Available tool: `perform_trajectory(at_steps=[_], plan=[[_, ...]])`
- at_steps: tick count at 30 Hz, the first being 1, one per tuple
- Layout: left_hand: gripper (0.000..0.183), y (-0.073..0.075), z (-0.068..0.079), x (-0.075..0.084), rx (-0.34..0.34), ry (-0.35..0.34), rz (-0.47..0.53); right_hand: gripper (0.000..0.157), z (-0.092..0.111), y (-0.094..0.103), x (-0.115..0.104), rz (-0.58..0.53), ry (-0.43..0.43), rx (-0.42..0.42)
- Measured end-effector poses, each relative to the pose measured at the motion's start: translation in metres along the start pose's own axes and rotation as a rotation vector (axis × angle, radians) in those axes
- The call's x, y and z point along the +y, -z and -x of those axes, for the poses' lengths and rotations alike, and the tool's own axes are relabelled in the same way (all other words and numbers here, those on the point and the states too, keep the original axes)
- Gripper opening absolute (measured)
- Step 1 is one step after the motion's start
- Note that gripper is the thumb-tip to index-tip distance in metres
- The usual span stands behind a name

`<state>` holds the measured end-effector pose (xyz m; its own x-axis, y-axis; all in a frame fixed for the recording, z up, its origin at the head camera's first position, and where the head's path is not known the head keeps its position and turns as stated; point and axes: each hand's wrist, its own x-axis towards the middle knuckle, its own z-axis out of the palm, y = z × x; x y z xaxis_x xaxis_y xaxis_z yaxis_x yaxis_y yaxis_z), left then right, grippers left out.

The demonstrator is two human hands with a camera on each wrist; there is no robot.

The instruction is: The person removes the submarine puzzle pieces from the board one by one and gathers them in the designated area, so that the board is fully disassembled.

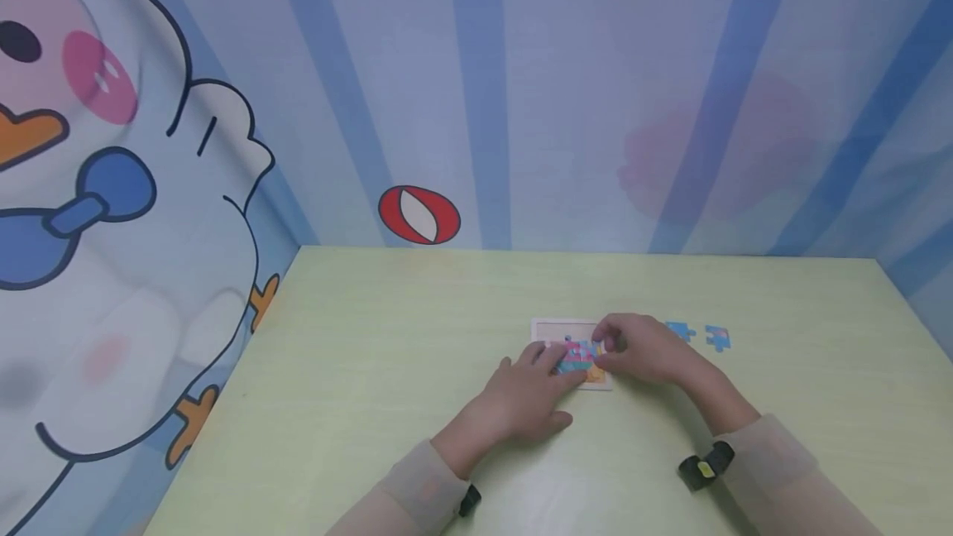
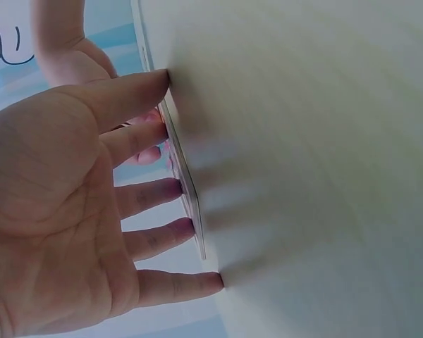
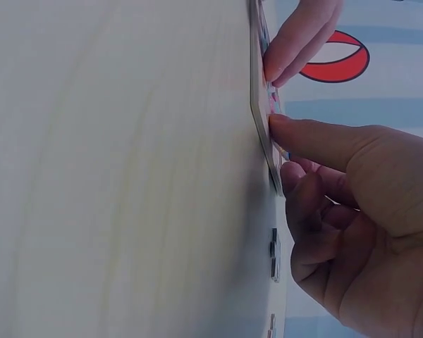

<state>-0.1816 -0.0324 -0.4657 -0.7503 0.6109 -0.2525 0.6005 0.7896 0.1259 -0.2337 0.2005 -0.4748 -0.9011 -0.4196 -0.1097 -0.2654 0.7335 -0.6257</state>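
Note:
A small jigsaw puzzle board with a pale frame lies flat on the table, its middle partly filled with pink, blue and orange pieces. My left hand rests on its left and near side with fingers spread and nearly straight; fingertips touch the board in the left wrist view. At the board's right side, my right hand pinches a puzzle piece between thumb and fingers, low over the picture. The fingers hide most of that piece. In the right wrist view the thumb comes down at the board's edge.
Two loose blue puzzle pieces, one near the right hand and one farther right, lie on the pale yellow table. A printed cloth wall stands along the back and left edges.

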Motion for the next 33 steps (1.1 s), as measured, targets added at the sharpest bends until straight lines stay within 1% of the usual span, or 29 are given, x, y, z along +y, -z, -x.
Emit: perform_trajectory(at_steps=[4,12,18,23,27,33], plan=[[0.062,0.001,0.000,0.000,-0.007,0.003,0.007,0.023,0.001,0.000,0.000,-0.003,-0.003,0.010],[0.062,0.001,0.000,0.000,-0.019,0.011,0.012,0.008,0.001,0.002,0.002,-0.033,0.013,0.025],[0.062,0.000,-0.001,0.000,-0.017,0.011,0.001,0.005,0.002,0.003,0.002,-0.036,0.037,0.038],[0.062,0.000,-0.001,-0.001,-0.022,0.014,0.003,0.006,0.003,0.006,0.008,-0.036,0.015,0.062],[0.063,-0.001,-0.001,0.000,-0.021,0.013,0.004,0.007,0.010,0.013,0.014,-0.057,-0.002,0.078],[0.062,-0.001,-0.001,0.000,-0.011,0.013,0.009,0.009,0.031,0.030,0.026,-0.093,-0.023,0.087]])
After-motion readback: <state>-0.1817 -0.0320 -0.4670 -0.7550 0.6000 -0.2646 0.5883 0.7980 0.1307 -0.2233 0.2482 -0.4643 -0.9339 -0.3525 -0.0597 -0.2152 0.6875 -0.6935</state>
